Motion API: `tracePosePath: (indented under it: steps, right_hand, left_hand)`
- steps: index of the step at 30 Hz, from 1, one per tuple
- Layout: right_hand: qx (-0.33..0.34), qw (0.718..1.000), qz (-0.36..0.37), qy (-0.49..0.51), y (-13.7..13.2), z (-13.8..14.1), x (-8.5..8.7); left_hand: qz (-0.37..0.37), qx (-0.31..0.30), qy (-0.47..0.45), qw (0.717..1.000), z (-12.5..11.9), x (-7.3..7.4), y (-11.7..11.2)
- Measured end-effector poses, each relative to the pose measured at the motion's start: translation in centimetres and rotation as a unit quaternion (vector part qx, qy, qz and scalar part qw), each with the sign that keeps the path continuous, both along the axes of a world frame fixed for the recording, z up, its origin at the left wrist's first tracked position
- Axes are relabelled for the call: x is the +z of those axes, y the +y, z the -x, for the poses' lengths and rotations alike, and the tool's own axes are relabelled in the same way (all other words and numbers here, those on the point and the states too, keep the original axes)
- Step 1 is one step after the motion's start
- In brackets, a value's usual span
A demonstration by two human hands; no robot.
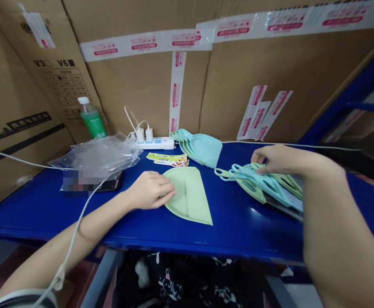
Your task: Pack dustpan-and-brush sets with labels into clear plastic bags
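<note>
The left hand (154,190) clasped the green dustpan (191,192) on the bench (234,231); the right hand (272,159) touched the still-piled slotted pieces (261,182), grip unclear; the dustpan stack (207,148) lay behind, this one unstacked

Workshop-like corner, blue tabletop (238,233), printed cardboard walls (135,81) patched with packing tape (178,90), blue frame (332,105) alongside, power strip (159,144), loose clear plastic (93,154).
</note>
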State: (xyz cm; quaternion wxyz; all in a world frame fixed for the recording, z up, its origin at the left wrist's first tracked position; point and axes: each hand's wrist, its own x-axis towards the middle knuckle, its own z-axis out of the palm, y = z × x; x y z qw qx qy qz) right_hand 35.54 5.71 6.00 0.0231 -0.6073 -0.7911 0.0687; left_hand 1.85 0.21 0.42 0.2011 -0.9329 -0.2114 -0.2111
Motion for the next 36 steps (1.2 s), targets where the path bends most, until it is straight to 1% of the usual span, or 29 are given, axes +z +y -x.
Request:
tracePosePath:
  steps: [1, 3, 6, 7, 9, 11, 14, 15, 18, 20, 22, 25, 29, 33, 36]
  right_hand:
    - [0.016, 1.0, 0.005, -0.002, 0.2, -0.1, -0.1]
    - [0.026, 1.0, -0.008, -0.004, 0.3, -0.1, -0.1]
    - [0.013, 0.999, -0.052, -0.006, 0.3, 0.1, 0.2]
    - [0.008, 0.998, -0.066, -0.006, 0.2, 0.2, 0.3]
    - [0.01, 0.995, -0.103, -0.012, -0.1, 0.7, 0.5]
    - [0.036, 0.987, -0.158, -0.018, -0.7, 1.5, 0.7]
    - [0.103, 0.964, -0.244, 0.003, -1.8, 3.8, 0.9]
    - [0.134, 0.956, -0.262, 0.01, -2.2, 4.9, 0.7]
    - [0.226, 0.938, -0.264, 0.009, -3.3, 8.4, -0.6]
    - [0.305, 0.92, -0.244, 0.01, -3.9, 10.7, -2.1]
    - [0.354, 0.909, -0.221, 0.019, -4.2, 12.6, -3.6]
    - [0.372, 0.905, -0.196, 0.059, -4.4, 14.3, -5.3]
    - [0.362, 0.906, -0.175, 0.134, -4.7, 15.4, -6.4]
    - [0.328, 0.907, -0.159, 0.21, -4.7, 16.4, -7.5]
    - [0.318, 0.9, -0.146, 0.261, -4.5, 17.0, -7.9]
  left_hand:
    - [-0.007, 0.035, 0.003, 0.999, 0.2, 0.2, 0.2]
    - [-0.009, 0.127, 0.016, 0.992, 0.6, 0.5, 0.7]
    - [0.027, 0.265, 0.055, 0.962, 1.2, 0.7, 1.3]
    - [0.045, 0.297, 0.068, 0.951, 1.3, 0.7, 1.4]
    - [0.083, 0.33, 0.089, 0.936, 1.3, 0.7, 1.6]
    - [0.111, 0.339, 0.094, 0.929, 1.2, 0.6, 1.6]
    - [0.14, 0.339, 0.074, 0.928, 0.9, 0.7, 1.5]
    - [0.152, 0.338, 0.063, 0.927, 0.8, 0.8, 1.5]
    - [0.202, 0.339, 0.027, 0.918, 0.5, 0.8, 1.4]
    - [0.238, 0.339, 0.0, 0.91, 0.4, 0.8, 1.5]
    - [0.27, 0.327, -0.038, 0.905, 0.4, 0.6, 1.5]
    - [0.319, 0.288, -0.115, 0.896, 0.4, 0.4, 1.6]
    - [0.382, 0.248, -0.192, 0.869, 0.3, 0.2, 1.5]
    - [0.421, 0.234, -0.206, 0.852, 0.2, 0.3, 1.5]
    - [0.435, 0.228, -0.201, 0.848, 0.2, 0.3, 1.5]
